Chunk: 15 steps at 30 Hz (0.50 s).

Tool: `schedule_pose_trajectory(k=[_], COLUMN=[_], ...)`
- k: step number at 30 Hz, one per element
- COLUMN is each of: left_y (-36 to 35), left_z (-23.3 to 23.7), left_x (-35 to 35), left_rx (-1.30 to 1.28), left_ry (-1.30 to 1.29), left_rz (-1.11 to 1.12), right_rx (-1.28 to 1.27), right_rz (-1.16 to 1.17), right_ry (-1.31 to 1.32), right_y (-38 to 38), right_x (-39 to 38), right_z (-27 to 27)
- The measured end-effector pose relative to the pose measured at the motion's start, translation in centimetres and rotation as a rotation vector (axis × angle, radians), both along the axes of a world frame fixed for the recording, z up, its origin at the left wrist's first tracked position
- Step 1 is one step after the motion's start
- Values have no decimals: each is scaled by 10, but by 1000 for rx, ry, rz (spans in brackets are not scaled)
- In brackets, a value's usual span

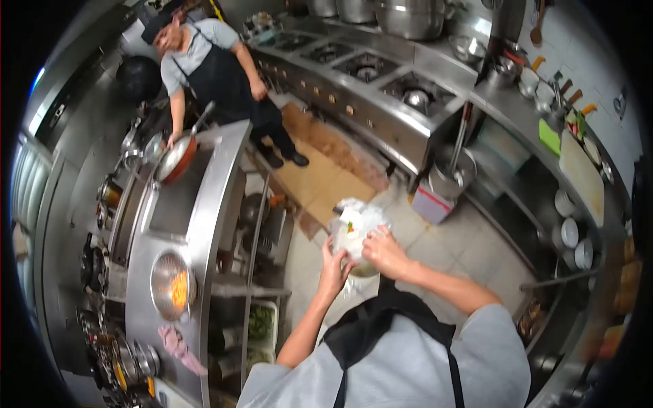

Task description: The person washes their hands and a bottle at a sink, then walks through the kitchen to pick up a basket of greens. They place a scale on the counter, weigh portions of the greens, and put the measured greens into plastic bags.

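While the long steel counter runs along nine o'clock and a co-worker stands at eleven, a clear plastic bag sits at centre, held in both hands.
Left hand clasps its seven o'clock side and right hand pinches its four o'clock edge; keeping the mouth upright with a palm underneath would likely prevent spills.

The white plastic bag shows red and green flecks. At ten o'clock is an orange pan, and at seven a pink cloth on the silver-grey bench.
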State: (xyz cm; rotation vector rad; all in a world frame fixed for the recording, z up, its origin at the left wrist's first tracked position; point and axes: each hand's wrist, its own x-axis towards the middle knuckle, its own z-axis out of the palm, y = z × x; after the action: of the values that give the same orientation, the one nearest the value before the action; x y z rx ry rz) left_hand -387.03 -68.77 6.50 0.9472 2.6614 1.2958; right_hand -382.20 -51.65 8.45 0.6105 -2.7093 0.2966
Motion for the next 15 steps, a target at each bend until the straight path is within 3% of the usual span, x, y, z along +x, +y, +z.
schedule_pose_trajectory(k=[2, 4, 6, 8, 10, 12, 13, 15], left_y=[16, 32, 43, 52, 62, 77, 85, 97], left_z=[8, 20, 34, 35, 42, 52, 57, 65], left_x=[-41, -91, -127, -170, -211, -254, -278, -327], left_rx=[-37, 3, 63, 132, 197, 268, 336, 400], left_ry=[145, 125, 26, -6, -30, -74, -125, -200], left_rz=[58, 71, 164, 229, 265, 280, 273, 241], right_rx=[29, -368, -468, -833, -930, -1336, -1334, -1767], right_rz=[-35, -118, -174, -490, -541, -690, -688, -724], right_ry=[-11, 112, 158, 153, 175, -525, -520, -1207], right_y=[19, 40, 66, 91, 119, 142, 149, 154], right_x=[-36, -77, -117, -161, -214, -263, -291, -341], right_z=[32, 65, 70, 51, -24, -102, -117, -141])
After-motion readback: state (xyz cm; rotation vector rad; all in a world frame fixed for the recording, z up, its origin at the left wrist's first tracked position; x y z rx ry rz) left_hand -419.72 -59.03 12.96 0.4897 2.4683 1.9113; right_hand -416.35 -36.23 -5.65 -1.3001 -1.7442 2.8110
